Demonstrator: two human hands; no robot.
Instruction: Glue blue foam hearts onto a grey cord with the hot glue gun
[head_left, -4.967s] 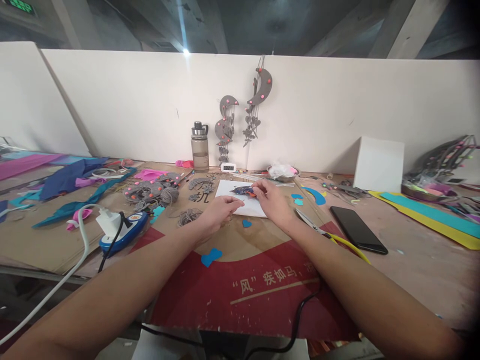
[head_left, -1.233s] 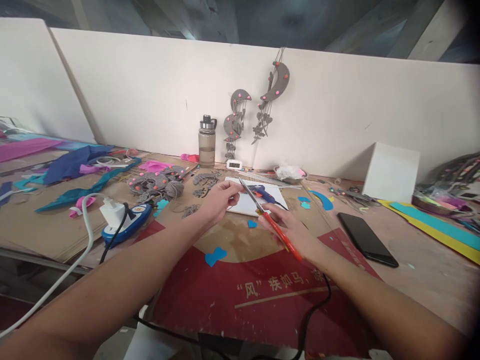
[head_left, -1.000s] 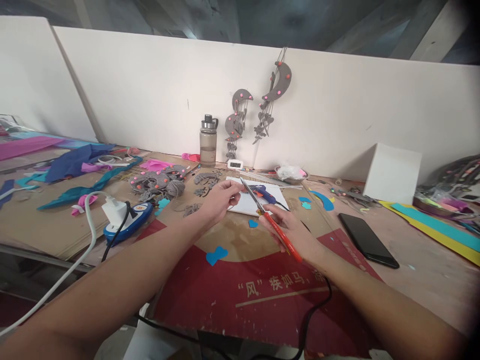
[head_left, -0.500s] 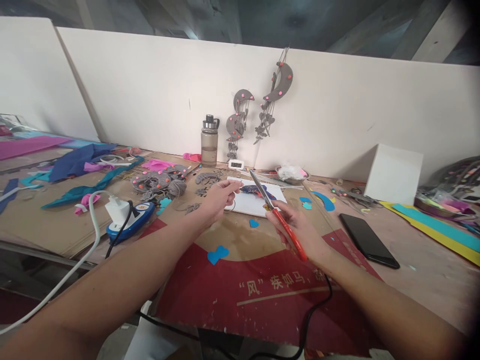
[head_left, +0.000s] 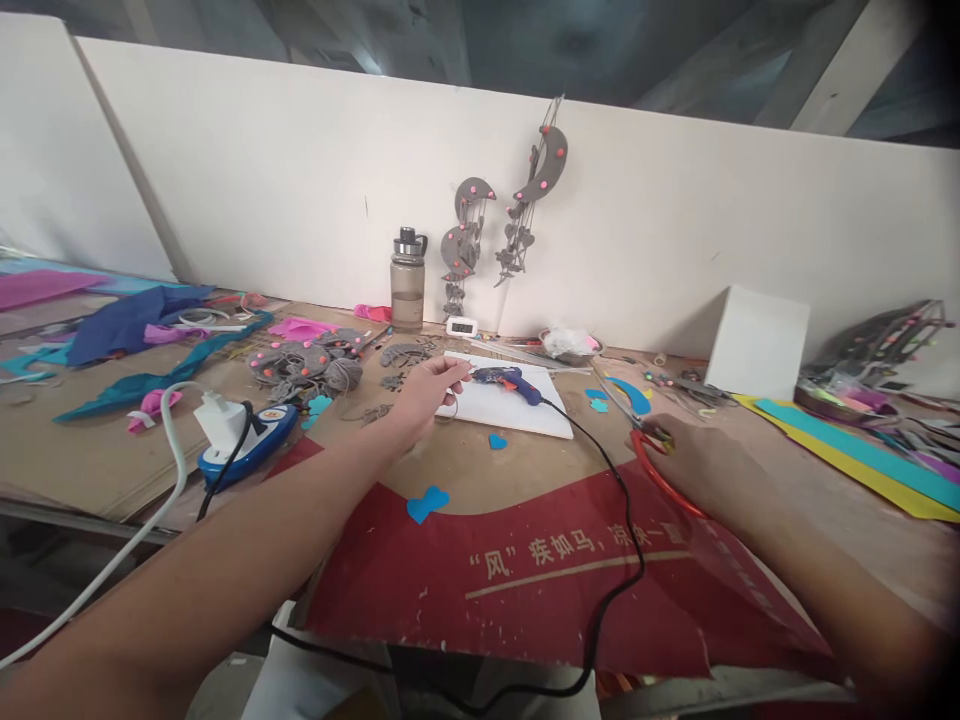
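Note:
My left hand (head_left: 431, 395) is pinched closed at the left edge of a white board (head_left: 487, 412). A thin grey string (head_left: 455, 408) hangs in a curve from its fingers, hard to make out. On the board lies a blue glue gun (head_left: 529, 388), its black cord running down toward me. To the right, my right hand (head_left: 686, 455) is closed on red-handled scissors (head_left: 649, 455), smeared by motion, blades pointing up and left. Blue heart cutouts (head_left: 497, 441) and a blue flower-like piece (head_left: 428, 504) lie on the cardboard (head_left: 525, 560) nearer me.
A water bottle (head_left: 407, 285) and a small digital clock (head_left: 461, 327) stand by the white partition, where grey moon ornaments (head_left: 544, 165) hang. Left are a power strip (head_left: 251, 445) and grey yarn pieces (head_left: 304, 365). Yellow and turquoise sheets (head_left: 847, 450) lie right.
My right hand has carried the scissors away to the right, uncovering the glue gun and its cord. My right arm now hides the phone. The left hand keeps its pinch by the board.

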